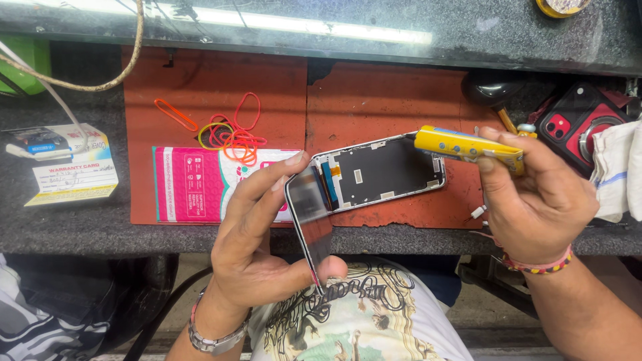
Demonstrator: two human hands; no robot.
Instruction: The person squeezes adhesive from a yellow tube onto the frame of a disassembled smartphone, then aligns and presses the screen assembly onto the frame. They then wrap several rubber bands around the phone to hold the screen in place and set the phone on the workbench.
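Our left hand [257, 234] grips the glass screen panel [311, 217] of an opened phone, thumb under its lower end and fingers curled over its upper edge, holding it tilted up away from the phone frame [384, 174]. The frame lies flat on the orange mat [200, 80] on the worktop [60, 227], just beside the panel and joined to it at the hinge-like left side. Our right hand [535, 200] is closed around a yellow tool [468, 147], whose dark tip touches the frame's upper right corner.

Further left on the worktop sits a printed card [67, 167]. On the mat we see a pink and white packet [200, 184] with a tangle of rubber bands [227, 134] above it. At the far right lies a red phone case [575, 124], beside a white cloth [618, 170].
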